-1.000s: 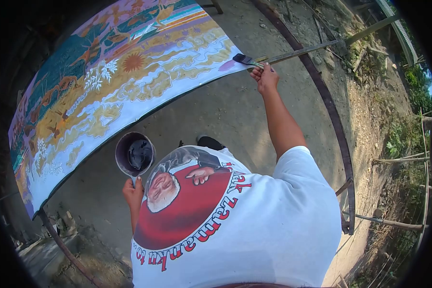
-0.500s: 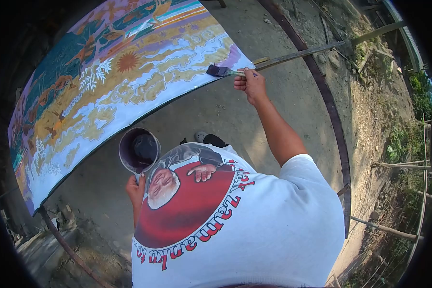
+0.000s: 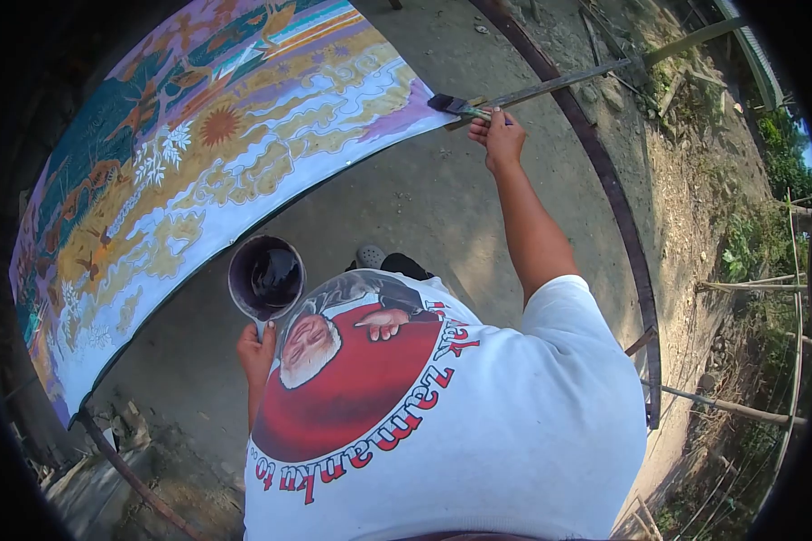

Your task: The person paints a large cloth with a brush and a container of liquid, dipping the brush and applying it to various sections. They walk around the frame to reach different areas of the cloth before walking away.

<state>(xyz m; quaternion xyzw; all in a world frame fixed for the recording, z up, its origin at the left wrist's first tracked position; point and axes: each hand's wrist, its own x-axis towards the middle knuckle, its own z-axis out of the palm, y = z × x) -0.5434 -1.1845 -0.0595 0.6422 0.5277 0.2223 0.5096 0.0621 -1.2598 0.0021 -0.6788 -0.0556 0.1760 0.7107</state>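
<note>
Paintbrush (image 3: 458,108) clasped by right hand (image 3: 499,142), 1 o'clock, near corner of painted cloth (image 3: 244,144); pot (image 3: 235,281) of dark liquid (image 3: 276,273) gripped by left hand (image 3: 256,352), 8 o'clock.

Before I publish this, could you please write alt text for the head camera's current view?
The right hand holds a dark-bristled brush at the near right corner of a colourful painted cloth. The left hand holds a pot of dark liquid, above brown ground.
</note>
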